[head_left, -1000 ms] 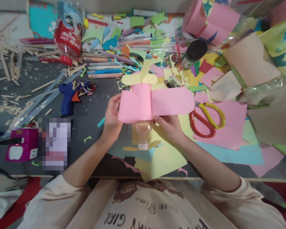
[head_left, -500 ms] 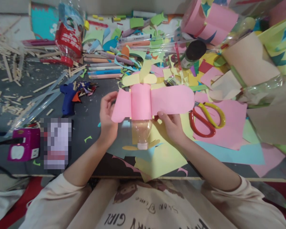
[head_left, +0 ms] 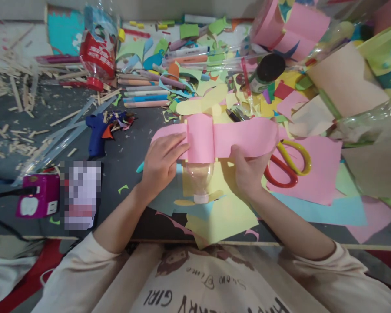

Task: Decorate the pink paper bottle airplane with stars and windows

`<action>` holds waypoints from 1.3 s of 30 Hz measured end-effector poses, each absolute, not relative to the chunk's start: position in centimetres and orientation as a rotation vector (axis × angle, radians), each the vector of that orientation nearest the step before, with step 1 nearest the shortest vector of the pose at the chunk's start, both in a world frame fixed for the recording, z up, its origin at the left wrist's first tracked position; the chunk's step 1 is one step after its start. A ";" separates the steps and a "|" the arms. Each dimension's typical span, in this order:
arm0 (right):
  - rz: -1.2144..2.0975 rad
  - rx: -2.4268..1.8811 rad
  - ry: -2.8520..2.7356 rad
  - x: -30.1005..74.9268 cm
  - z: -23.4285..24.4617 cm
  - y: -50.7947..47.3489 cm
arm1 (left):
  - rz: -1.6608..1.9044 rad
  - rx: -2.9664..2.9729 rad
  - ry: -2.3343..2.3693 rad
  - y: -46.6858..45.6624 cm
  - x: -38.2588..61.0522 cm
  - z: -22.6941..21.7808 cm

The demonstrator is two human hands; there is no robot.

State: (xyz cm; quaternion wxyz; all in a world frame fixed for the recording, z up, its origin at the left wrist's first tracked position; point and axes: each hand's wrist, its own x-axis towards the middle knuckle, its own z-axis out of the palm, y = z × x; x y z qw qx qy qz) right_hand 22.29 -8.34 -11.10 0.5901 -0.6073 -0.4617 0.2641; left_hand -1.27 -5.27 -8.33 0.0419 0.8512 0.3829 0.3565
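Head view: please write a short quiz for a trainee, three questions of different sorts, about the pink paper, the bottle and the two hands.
1. True or false: the pink paper is laid over the clear bottle.
2. What lies on the table just beyond the right hand, to its right? A) scissors B) a glue gun C) a purple box
3. Which one presses with flat fingers on the paper's left end: the left hand or the right hand?

Key: 1 true; 2 A; 3 the left hand.
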 end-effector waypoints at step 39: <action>0.957 -1.162 -1.587 23.1 -9.4 -7.8 | 1.015 2.082 1.322 -5.5 -0.3 -8.3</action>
